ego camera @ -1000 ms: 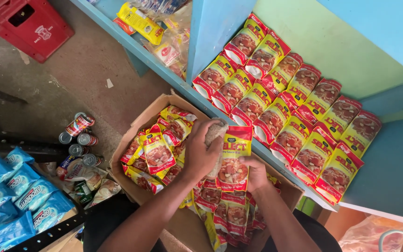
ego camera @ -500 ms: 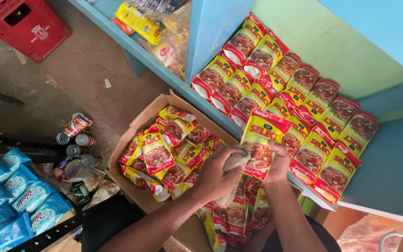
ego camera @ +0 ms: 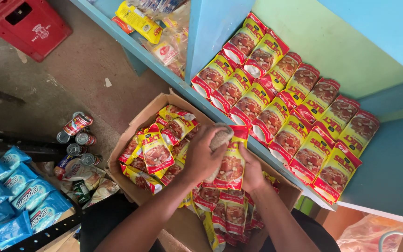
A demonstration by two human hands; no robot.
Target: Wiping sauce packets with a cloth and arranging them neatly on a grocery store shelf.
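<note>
Both hands hide the packet middle; cloth unclear

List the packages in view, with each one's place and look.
Sachet: in both hands, yellow and red.
Shelf sachets: overlapping rows, same colours.
Cardboard box: below the shelf, holding more.
Blue packets: lower left.
Tins: on the floor.
Red crate: top left.

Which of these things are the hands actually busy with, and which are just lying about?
In hand:
- left hand pressing a grey cloth on a pouch
- right hand holding that red and yellow pouch
- cardboard box of the same pouches
- rows of pouches on the blue shelf

Lying about:
- cans
- blue packets
- red crate
</note>
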